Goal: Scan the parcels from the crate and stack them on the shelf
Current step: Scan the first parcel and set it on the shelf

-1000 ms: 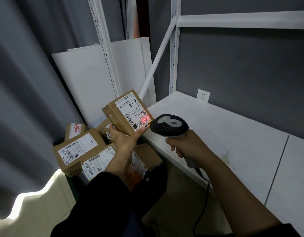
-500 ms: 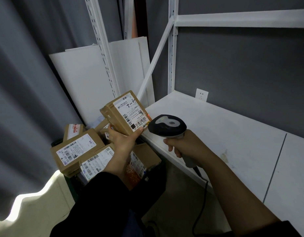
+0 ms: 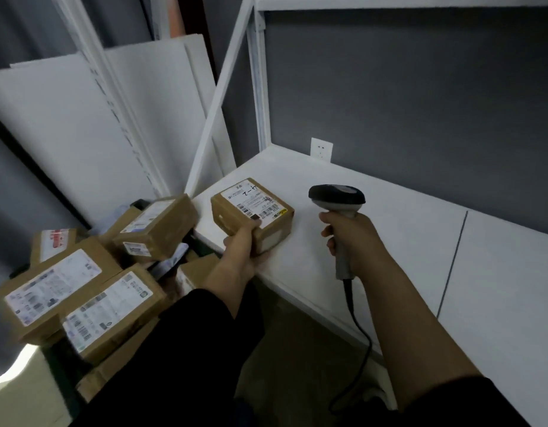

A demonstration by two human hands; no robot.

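Note:
A small brown parcel [image 3: 251,208] with a white label on top sits at the left end of the white shelf [image 3: 389,241]. My left hand [image 3: 245,248] grips its near corner, thumb on top. To the right, my right hand [image 3: 349,238] holds a corded barcode scanner [image 3: 337,197] upright above the shelf, its dark head pointing left, clear of the parcel. Several more labelled brown parcels [image 3: 81,291] lie heaped in the crate at lower left; the crate itself is almost hidden under them.
White boards [image 3: 66,118] lean against the wall behind the heap. White shelf uprights and a diagonal brace [image 3: 217,97] rise at the shelf's left end. A wall socket [image 3: 321,148] sits at the back. The scanner cable [image 3: 358,334] hangs down in front of the shelf edge.
My left hand has brought the parcel from the air in front of the scanner down onto the shelf's left end. The red scan light is gone. The scanner hand has shifted right.

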